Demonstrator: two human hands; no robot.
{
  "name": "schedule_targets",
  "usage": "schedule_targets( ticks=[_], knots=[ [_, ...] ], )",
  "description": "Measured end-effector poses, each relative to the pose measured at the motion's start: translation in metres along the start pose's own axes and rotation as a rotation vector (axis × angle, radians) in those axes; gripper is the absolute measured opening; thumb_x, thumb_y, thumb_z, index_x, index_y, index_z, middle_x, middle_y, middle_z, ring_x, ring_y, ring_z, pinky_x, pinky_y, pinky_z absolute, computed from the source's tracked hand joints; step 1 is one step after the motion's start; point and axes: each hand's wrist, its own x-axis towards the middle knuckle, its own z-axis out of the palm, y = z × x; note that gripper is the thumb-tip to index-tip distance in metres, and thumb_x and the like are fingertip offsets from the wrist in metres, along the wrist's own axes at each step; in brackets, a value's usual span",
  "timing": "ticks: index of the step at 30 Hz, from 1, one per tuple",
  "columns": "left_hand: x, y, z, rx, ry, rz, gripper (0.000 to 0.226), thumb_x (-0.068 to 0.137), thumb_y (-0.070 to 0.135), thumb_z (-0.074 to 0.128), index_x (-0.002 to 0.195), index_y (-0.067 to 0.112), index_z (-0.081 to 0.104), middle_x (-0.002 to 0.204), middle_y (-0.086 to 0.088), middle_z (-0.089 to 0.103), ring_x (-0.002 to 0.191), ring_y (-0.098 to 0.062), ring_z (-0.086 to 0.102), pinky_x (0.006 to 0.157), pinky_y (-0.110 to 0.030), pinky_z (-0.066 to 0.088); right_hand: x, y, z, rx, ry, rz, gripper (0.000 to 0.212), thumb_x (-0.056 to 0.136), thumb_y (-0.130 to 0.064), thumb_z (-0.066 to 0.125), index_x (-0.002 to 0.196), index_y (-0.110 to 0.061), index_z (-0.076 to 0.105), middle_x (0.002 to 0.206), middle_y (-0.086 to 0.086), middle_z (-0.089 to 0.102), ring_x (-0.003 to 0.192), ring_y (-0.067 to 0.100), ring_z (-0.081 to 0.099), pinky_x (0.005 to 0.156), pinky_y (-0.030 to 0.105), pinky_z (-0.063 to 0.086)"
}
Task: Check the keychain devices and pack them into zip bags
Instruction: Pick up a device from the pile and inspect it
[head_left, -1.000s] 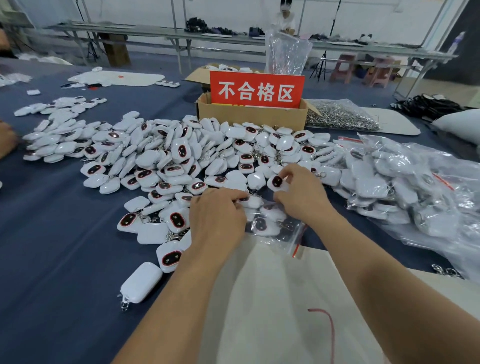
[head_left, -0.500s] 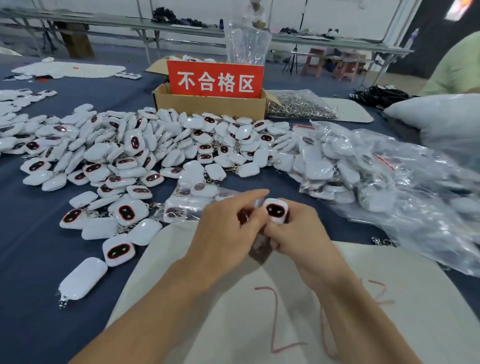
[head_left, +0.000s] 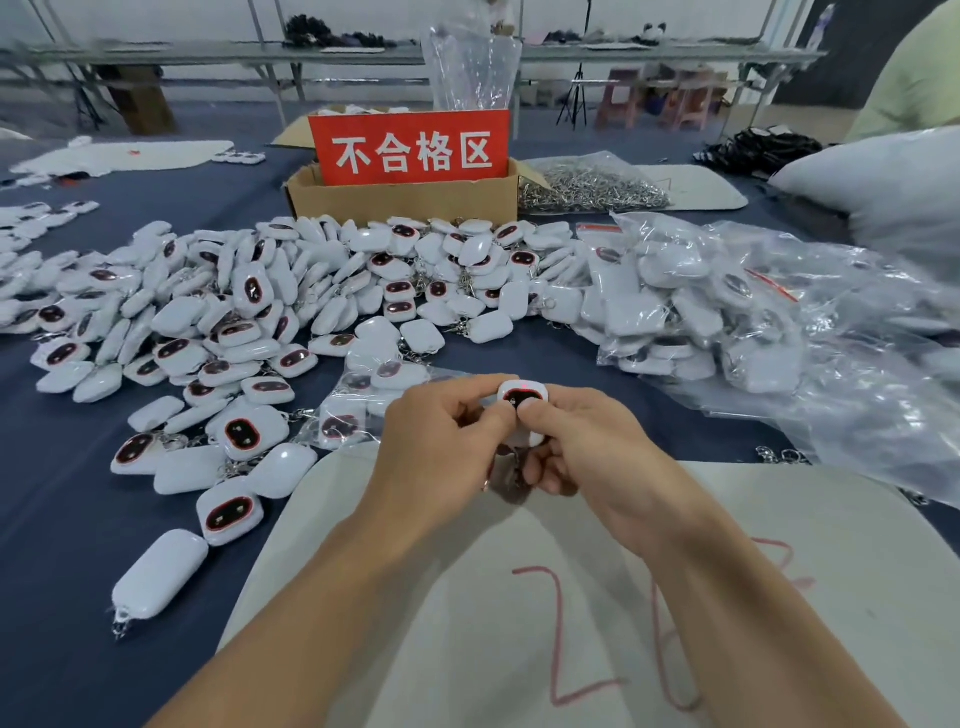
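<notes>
View from a head-worn camera, looking down at a table (head_left: 62, 571) covered in dark blue cloth. Toward the near edge, at the middle, two bare hands hold one white keychain device (head_left: 522, 401) up above a white mat (head_left: 493, 623). The left hand (head_left: 441, 441) pinches its left side and the right hand (head_left: 576, 441) pinches its right. Both hands are clamped on it, and both thumbs lie on or beside its dark, red-ringed face. A tiny red glow shows at its top. Something dark hangs beneath it, probably its ring, but it is too blurred to tell.

This looks like the checking step: the device is being pressed and watched. The next move would call for a verdict, then either slipping it into the part-filled zip bag (head_left: 358, 410) just beyond the left hand or setting it aside. The cardboard box (head_left: 405, 200) at the far middle carries a red sign (head_left: 410, 148) and seems meant for rejects.

Room is tight. A wide heap of loose devices (head_left: 234, 312) fills the left and middle of the table. Packed bags (head_left: 701, 312) crowd the right side, and a bag of metal rings (head_left: 592, 187) lies beside the box. The mat at the near edge gives the only open working space. The zip bag's mouth cannot be made out, so one hand will likely have to free itself to open it.
</notes>
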Motion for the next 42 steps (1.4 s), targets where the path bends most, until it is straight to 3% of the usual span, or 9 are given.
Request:
schedule_targets(
  ticks=[4, 10, 13, 19, 23, 30, 34, 38, 42],
  knots=[
    [0.001, 0.001, -0.003, -0.078, -0.011, -0.02, 0.031, 0.081, 0.025, 0.062, 0.094, 0.047, 0.081, 0.056, 0.003, 0.06, 0.054, -0.012, 0.052, 0.052, -0.025, 0.046, 0.0, 0.001, -0.001, 0.01, -0.022, -0.027, 0.037, 0.101, -0.012, 0.048, 0.086, -0.024, 0.08, 0.071, 0.006, 0.064, 0.05, 0.011, 0.05, 0.045, 0.019, 0.037],
    [0.002, 0.004, -0.004, -0.154, 0.029, -0.068, 0.024, 0.078, 0.025, 0.068, 0.087, 0.039, 0.084, 0.056, 0.008, 0.065, 0.049, -0.008, 0.055, 0.047, -0.019, 0.045, 0.0, 0.002, -0.003, 0.02, -0.143, -0.061, 0.04, 0.1, -0.013, 0.045, 0.103, -0.031, 0.08, 0.085, 0.003, 0.071, 0.062, 0.015, 0.05, 0.052, 0.025, 0.035],
    [0.002, 0.003, -0.004, -0.148, 0.041, -0.081, 0.016, 0.077, 0.032, 0.075, 0.088, 0.037, 0.084, 0.068, -0.003, 0.075, 0.057, -0.013, 0.062, 0.052, -0.034, 0.053, 0.003, 0.004, -0.003, -0.022, -0.129, -0.04, 0.027, 0.094, -0.01, 0.054, 0.093, -0.021, 0.079, 0.07, 0.009, 0.063, 0.057, 0.018, 0.046, 0.05, 0.026, 0.032],
    [0.003, 0.005, -0.004, -0.178, 0.013, -0.069, 0.016, 0.084, 0.016, 0.078, 0.083, 0.031, 0.085, 0.053, 0.002, 0.065, 0.038, -0.01, 0.054, 0.041, -0.014, 0.044, 0.004, 0.005, -0.003, -0.097, -0.108, -0.047, 0.022, 0.078, -0.017, 0.059, 0.091, -0.004, 0.07, 0.071, 0.028, 0.061, 0.062, 0.026, 0.046, 0.051, 0.031, 0.031],
    [0.004, 0.002, -0.003, -0.165, 0.018, -0.063, 0.02, 0.086, 0.013, 0.076, 0.086, 0.031, 0.085, 0.047, 0.007, 0.053, 0.036, -0.009, 0.048, 0.04, -0.013, 0.042, 0.005, 0.008, -0.003, -0.065, -0.053, -0.036, 0.022, 0.087, -0.002, 0.056, 0.091, -0.009, 0.076, 0.06, 0.011, 0.058, 0.049, 0.018, 0.044, 0.047, 0.025, 0.033],
    [0.006, 0.0, -0.004, -0.095, 0.06, -0.037, 0.018, 0.084, 0.023, 0.079, 0.086, 0.041, 0.083, 0.053, 0.007, 0.052, 0.048, -0.006, 0.045, 0.05, -0.013, 0.039, 0.004, 0.006, 0.002, -0.026, -0.007, -0.048, 0.031, 0.088, 0.003, 0.054, 0.095, -0.015, 0.078, 0.059, 0.008, 0.06, 0.049, 0.015, 0.048, 0.045, 0.021, 0.038],
    [0.003, 0.003, -0.002, -0.075, 0.151, -0.013, 0.016, 0.081, 0.033, 0.08, 0.081, 0.049, 0.079, 0.058, 0.007, 0.067, 0.05, -0.004, 0.053, 0.05, -0.016, 0.041, 0.005, 0.006, 0.007, -0.091, 0.246, -0.141, 0.021, 0.087, -0.011, 0.066, 0.098, -0.029, 0.066, 0.064, -0.002, 0.07, 0.05, 0.012, 0.056, 0.052, 0.028, 0.044],
    [0.003, 0.002, -0.001, -0.05, 0.267, -0.039, 0.006, 0.081, 0.041, 0.082, 0.078, 0.044, 0.078, 0.063, 0.01, 0.072, 0.056, -0.007, 0.064, 0.051, -0.018, 0.047, 0.0, 0.008, 0.016, -0.373, 0.427, -0.388, 0.037, 0.082, -0.015, 0.075, 0.104, -0.037, 0.056, 0.09, -0.03, 0.068, 0.058, 0.003, 0.064, 0.053, 0.01, 0.045],
    [0.005, 0.0, -0.004, -0.036, 0.299, -0.044, 0.013, 0.083, 0.048, 0.077, 0.075, 0.037, 0.078, 0.062, 0.008, 0.071, 0.059, -0.012, 0.064, 0.056, -0.025, 0.048, 0.002, 0.007, 0.021, -0.404, 0.36, -0.339, 0.006, 0.092, -0.02, 0.071, 0.093, -0.026, 0.068, 0.079, -0.013, 0.072, 0.064, 0.006, 0.065, 0.062, 0.023, 0.054]
  ],
)
